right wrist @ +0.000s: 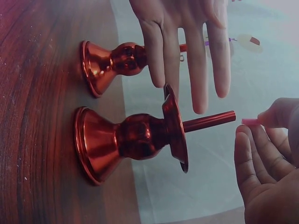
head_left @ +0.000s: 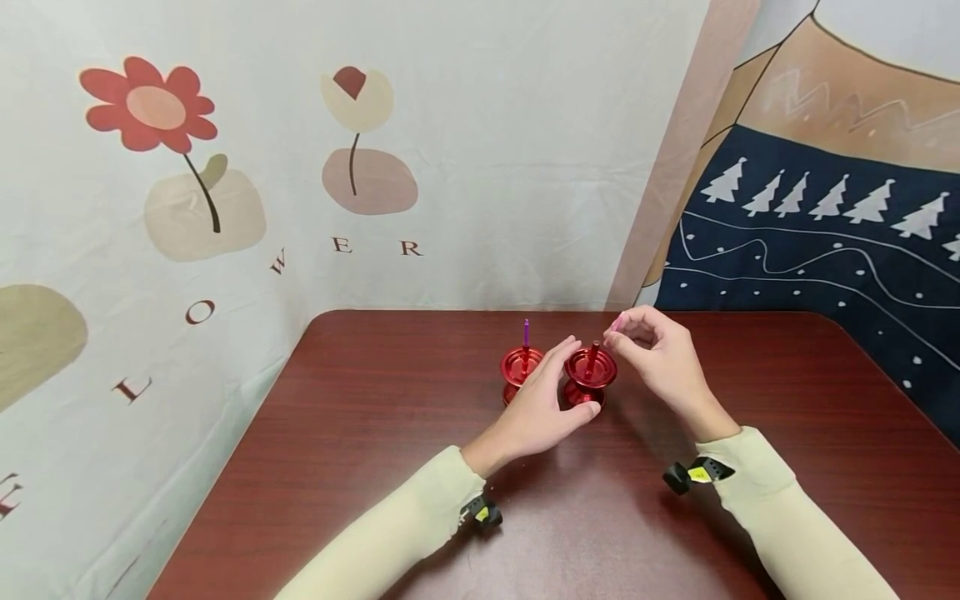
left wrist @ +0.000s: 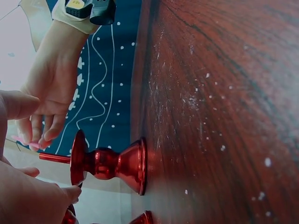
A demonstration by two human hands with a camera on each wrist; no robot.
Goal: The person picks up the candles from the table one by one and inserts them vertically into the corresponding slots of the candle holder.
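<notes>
Two shiny red metal candle holders stand upright side by side on the table. The left candle holder carries a thin purple candle. On the right candle holder, the narrow upright tube has a bare tip. My right hand pinches a small pink candle between thumb and fingertips, just off the tube's tip. My left hand reaches between the holders, its fingers extended and its thumb in front of the right one; whether it touches the holder I cannot tell. It partly hides the left holder.
A dark reddish wooden table bears the holders near its back edge. Behind it hangs a pale cloth printed with flowers and letters. At the right is a navy cloth with white trees. Small white specks dot the tabletop.
</notes>
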